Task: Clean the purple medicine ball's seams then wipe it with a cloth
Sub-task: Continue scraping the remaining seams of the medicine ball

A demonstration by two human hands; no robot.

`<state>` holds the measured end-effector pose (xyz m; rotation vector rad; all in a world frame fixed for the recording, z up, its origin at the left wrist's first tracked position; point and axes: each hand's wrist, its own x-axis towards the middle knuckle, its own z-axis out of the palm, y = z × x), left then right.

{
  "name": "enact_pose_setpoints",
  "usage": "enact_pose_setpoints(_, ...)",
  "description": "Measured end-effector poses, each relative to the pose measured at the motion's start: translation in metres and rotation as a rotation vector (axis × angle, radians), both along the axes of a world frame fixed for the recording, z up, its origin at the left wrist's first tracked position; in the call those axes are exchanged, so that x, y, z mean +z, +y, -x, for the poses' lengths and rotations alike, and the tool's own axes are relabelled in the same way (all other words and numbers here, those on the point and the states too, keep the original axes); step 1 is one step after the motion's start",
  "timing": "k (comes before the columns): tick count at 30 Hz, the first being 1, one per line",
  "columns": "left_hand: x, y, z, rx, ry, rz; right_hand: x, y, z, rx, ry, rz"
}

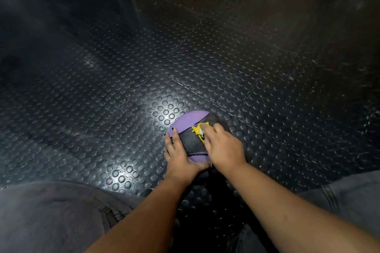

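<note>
Head view: purple medicine ball (188, 120) on studded black floor (123, 88), open room beyond; left hand (177, 156) spread flat on it, right hand (224, 150) grip unclear.

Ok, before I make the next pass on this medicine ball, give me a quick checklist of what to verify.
1. Ball steady: ok. The medicine ball sits on the studded floor, and the left hand rests against its left side.
2. Working hand on the ball: ok. The right hand lies over its upper right.
3. Cleaning tool held: cannot tell. A yellow and white patch shows at the fingertips; it may be a tool or a printed mark.
4. Seam exposed: ok. A dark seam runs just beyond the right fingers.
5. Cloth ready for wiping: cannot tell. None shows in this view.
</note>
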<state>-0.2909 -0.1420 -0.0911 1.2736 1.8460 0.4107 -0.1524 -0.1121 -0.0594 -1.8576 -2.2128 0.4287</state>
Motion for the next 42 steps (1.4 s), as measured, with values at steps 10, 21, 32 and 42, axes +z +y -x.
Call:
enact_pose_setpoints(10,0.001,0.0,0.001,0.001,-0.01,-0.001,-0.015,0.028,-0.018,-0.346,0.122,0.135)
enact_pose_setpoints(21,0.003,0.004,-0.009,0.003,0.039,0.075,-0.017,0.044,-0.035,-0.456,0.343,0.345)
enact_pose_setpoints(32,0.017,0.022,-0.029,0.037,0.069,0.109,0.017,0.016,-0.016,0.216,-0.015,0.093)
enact_pose_setpoints(42,0.017,0.024,-0.025,0.0,0.125,0.089,0.001,0.038,-0.037,-0.107,0.094,0.104)
